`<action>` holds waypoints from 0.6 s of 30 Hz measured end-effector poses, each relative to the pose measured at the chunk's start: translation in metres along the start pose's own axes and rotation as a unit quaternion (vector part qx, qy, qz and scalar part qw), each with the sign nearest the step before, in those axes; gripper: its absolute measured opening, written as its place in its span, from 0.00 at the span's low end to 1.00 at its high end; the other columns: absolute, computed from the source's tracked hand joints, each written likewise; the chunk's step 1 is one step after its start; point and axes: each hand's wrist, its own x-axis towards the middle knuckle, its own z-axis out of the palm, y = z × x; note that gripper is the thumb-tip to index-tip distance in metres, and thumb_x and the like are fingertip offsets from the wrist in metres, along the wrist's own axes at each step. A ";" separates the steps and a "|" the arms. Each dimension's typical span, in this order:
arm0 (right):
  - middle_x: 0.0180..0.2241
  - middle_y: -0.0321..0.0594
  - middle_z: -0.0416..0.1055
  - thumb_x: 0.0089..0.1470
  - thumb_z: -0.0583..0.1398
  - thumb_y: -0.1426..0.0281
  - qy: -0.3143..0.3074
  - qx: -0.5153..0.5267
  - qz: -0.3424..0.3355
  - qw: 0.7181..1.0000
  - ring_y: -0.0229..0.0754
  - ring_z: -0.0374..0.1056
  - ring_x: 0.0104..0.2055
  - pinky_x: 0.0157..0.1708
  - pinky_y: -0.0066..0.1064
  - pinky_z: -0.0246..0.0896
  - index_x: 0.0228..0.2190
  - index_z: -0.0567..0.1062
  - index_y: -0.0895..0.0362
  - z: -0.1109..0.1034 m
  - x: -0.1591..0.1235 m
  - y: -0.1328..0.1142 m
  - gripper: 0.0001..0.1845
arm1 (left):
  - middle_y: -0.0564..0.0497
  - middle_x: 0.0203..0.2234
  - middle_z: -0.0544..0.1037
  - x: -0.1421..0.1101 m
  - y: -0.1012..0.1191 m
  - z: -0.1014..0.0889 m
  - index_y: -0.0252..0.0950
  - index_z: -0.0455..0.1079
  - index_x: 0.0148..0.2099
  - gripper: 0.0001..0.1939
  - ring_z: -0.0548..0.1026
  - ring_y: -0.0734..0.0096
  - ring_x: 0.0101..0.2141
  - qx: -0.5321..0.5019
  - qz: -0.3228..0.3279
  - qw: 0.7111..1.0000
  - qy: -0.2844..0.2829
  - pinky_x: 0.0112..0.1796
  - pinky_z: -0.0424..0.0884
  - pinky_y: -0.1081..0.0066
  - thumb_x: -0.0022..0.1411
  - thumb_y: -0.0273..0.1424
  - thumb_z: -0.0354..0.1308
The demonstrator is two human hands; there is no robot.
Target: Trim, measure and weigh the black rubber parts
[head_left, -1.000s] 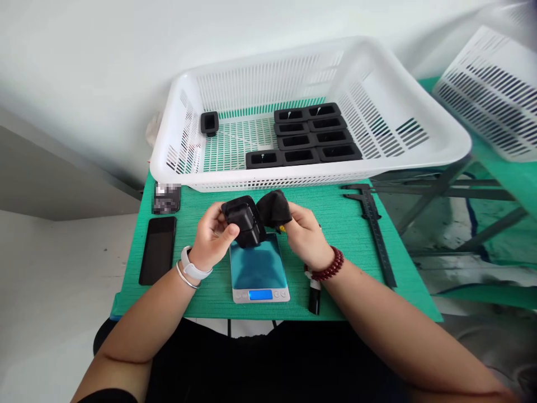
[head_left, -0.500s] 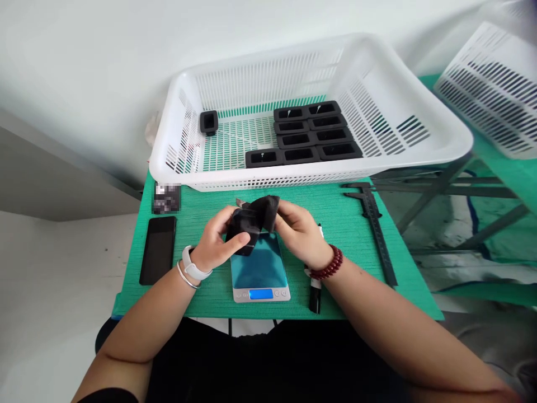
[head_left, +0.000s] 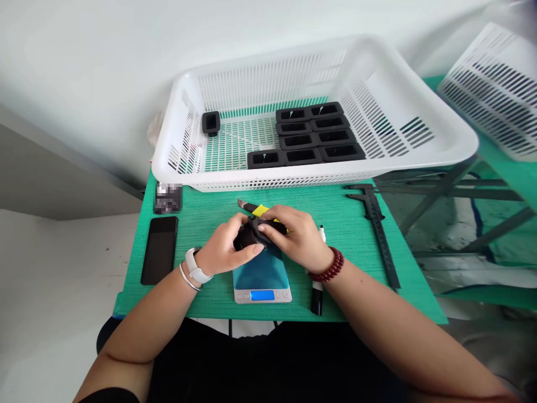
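My left hand (head_left: 222, 245) is closed on a soft black rubber part (head_left: 249, 235), its thumb along the near side. From the other side, my right hand (head_left: 302, 239) grips the same part, its thumb pressing on the upper face. The part looks folded or squeezed, and fingers cover much of it. It is over the rear of a small digital scale (head_left: 260, 274) with a blue-lit display; whether it touches the plate I cannot tell. Just behind the hands lies a utility knife (head_left: 248, 206) with a yellow section, partly hidden by my right hand.
A white plastic basket (head_left: 226, 180) at the back holds several black rectangular hollow parts (head_left: 302, 155) in rows and a single one (head_left: 211, 122) at left. A phone (head_left: 159, 251) lies left, a marker (head_left: 317, 299) and a caliper (head_left: 380, 238) right. Another white basket (head_left: 495, 89) stands far right.
The raised end of the black part has been pushed down and folded, with my right hand now over it. Both hands are closer together, and the knife's yellow section has come into sight.
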 end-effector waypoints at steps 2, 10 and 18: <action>0.31 0.40 0.74 0.60 0.57 0.69 -0.007 -0.016 -0.009 1.000 0.40 0.69 0.33 0.33 0.33 0.65 0.34 0.71 0.55 0.000 0.000 0.000 0.04 | 0.54 0.27 0.70 0.000 0.000 0.001 0.37 0.60 0.42 0.18 0.67 0.75 0.24 -0.013 -0.017 1.000 0.009 0.23 0.61 0.73 0.57 0.42 0.61; 0.33 0.39 0.72 0.59 0.55 0.75 -0.058 0.035 0.001 0.998 0.38 0.67 0.34 0.33 0.30 0.62 0.37 0.69 0.56 -0.002 0.003 0.000 0.04 | 0.53 0.29 0.68 -0.001 -0.001 -0.002 0.36 0.61 0.42 0.18 0.66 0.75 0.26 -0.039 -0.062 0.997 0.005 0.26 0.62 0.74 0.57 0.41 0.61; 0.23 0.36 0.67 0.62 0.54 0.66 -0.019 -0.065 -0.030 0.997 0.38 0.62 0.27 0.28 0.30 0.55 0.27 0.66 0.55 0.001 -0.001 0.001 0.12 | 0.54 0.29 0.68 -0.001 0.002 0.000 0.36 0.61 0.39 0.17 0.64 0.74 0.28 -0.038 -0.046 0.998 -0.026 0.29 0.63 0.72 0.55 0.41 0.61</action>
